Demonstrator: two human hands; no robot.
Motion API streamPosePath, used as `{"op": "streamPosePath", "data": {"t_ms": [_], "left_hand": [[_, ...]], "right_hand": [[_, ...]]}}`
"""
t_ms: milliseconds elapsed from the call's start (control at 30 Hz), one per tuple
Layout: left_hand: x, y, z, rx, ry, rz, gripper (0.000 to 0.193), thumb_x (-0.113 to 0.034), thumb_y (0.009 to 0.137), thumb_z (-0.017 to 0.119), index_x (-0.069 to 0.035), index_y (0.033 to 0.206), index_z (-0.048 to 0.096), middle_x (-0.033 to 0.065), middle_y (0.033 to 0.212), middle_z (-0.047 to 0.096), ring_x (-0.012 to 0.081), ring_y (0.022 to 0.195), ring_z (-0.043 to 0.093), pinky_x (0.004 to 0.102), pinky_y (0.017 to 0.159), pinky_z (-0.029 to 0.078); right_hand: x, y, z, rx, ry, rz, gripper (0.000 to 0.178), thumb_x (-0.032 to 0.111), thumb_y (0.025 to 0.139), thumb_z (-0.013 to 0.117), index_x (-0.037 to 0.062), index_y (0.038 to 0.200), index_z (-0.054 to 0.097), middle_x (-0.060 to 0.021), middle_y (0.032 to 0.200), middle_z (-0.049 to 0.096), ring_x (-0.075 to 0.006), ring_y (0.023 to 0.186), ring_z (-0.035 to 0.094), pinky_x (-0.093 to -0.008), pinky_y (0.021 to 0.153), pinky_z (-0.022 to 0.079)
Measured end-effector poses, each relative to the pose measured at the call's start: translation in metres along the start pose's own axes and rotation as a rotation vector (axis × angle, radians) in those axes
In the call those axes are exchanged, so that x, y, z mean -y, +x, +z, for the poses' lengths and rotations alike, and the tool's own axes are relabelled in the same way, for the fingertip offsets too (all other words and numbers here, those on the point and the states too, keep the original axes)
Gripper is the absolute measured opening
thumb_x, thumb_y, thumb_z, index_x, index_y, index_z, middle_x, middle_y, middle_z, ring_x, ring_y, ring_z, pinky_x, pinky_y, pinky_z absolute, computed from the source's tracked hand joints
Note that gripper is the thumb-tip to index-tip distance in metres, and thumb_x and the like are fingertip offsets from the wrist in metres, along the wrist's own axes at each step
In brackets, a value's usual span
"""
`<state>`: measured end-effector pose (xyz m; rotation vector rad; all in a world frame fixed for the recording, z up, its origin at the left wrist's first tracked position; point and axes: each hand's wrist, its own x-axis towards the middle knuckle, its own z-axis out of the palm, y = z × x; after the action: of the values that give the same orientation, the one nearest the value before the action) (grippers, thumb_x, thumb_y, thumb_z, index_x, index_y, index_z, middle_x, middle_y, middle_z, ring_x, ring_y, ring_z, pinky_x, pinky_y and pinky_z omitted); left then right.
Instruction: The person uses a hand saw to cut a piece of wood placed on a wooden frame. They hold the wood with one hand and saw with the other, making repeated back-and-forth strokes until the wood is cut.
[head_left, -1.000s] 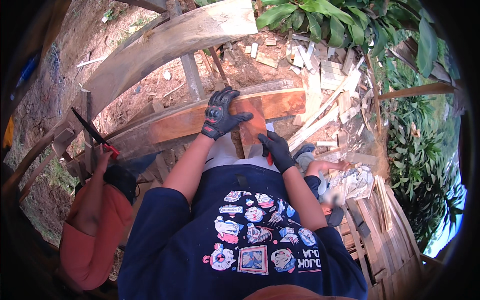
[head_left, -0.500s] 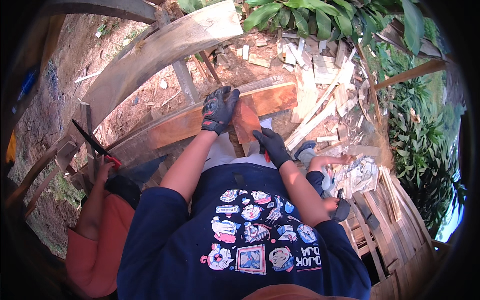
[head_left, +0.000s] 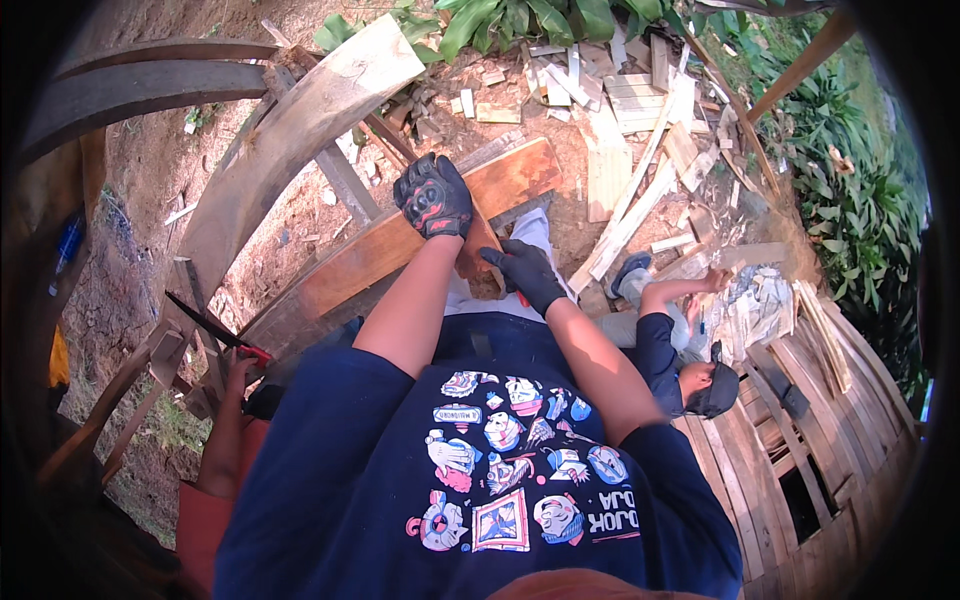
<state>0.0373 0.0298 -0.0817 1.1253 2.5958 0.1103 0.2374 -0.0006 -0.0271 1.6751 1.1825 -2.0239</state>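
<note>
one wooden block (head_left: 480, 236) is overlapping the long plank (head_left: 362, 250), its long axis pointing toward the shirt (head_left: 395, 440); the left hand (head_left: 436, 196) is gripping its far end, the right hand (head_left: 529, 275) half-curling at its right edge, hold unclear.

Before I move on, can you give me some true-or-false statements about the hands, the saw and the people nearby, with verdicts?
1. The left hand and the right hand are both gloved in black. True.
2. The left hand is holding nothing. False: it is closed on the far end of a short wooden block.
3. The saw lies on the ground. False: a co-worker's hand holds the saw upright by its red handle.
4. The person at the right wears a dark cap. True.
5. The wood scraps ahead are neatly stacked. False: they lie scattered.
</note>
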Motion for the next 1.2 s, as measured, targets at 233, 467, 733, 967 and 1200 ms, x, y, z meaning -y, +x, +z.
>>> {"op": "streamPosePath", "data": {"t_ms": [233,467,733,967,1200], "left_hand": [[-0.011,0.006,-0.01,0.03,-0.126,-0.067,0.041,-0.034,0.112,0.049,-0.009,0.133,0.074,0.0183,0.132,0.076,0.0389,0.125,0.07,0.0513,0.111,0.053],[-0.014,0.0,-0.012,0.046,-0.158,-0.096,0.042,-0.032,0.112,0.049,-0.008,0.139,0.071,0.0197,0.137,0.074,0.0399,0.128,0.069,0.0515,0.113,0.052],[-0.019,-0.003,-0.015,0.001,-0.199,-0.087,0.046,-0.027,0.11,0.051,-0.006,0.149,0.063,0.0222,0.146,0.069,0.0402,0.133,0.066,0.0513,0.117,0.049],[-0.012,-0.001,-0.004,-0.133,-0.249,-0.011,0.05,-0.021,0.107,0.053,-0.002,0.153,0.057,0.0246,0.148,0.064,0.042,0.143,0.056,0.053,0.124,0.04],[-0.014,0.0,-0.011,-0.086,-0.268,-0.037,0.05,-0.022,0.107,0.054,-0.003,0.154,0.056,0.0248,0.147,0.064,0.0424,0.139,0.058,0.0526,0.121,0.043]], "right_hand": [[-0.065,0.012,-0.002,-0.426,-0.245,-0.283,0.086,0.048,0.099,0.078,-0.0014,0.163,0.05,-0.0158,0.097,0.077,-0.0237,0.08,0.074,-0.0381,0.08,0.059],[-0.115,-0.093,-0.071,-0.344,1.084,0.108,0.022,0.017,0.105,0.075,0.0022,0.121,0.074,0.0012,0.073,0.06,-0.013,0.056,0.053,-0.0324,0.054,0.047],[-0.015,-0.188,-0.032,-0.702,0.3,-0.104,0.047,0.034,0.112,0.068,0.0112,0.153,0.067,-0.0051,0.085,0.073,-0.0135,0.067,0.067,-0.0302,0.063,0.051],[0.006,-0.139,-0.005,-0.472,-0.023,-0.319,0.049,0.034,0.114,0.062,0.0072,0.154,0.064,-0.0253,0.125,0.078,-0.0382,0.109,0.077,-0.0457,0.097,0.059],[-0.023,-0.092,0.009,-0.481,-0.106,-0.674,0.048,0.03,0.114,0.063,0.0066,0.157,0.063,-0.0245,0.144,0.072,-0.0372,0.121,0.074,-0.0445,0.105,0.056]]}}
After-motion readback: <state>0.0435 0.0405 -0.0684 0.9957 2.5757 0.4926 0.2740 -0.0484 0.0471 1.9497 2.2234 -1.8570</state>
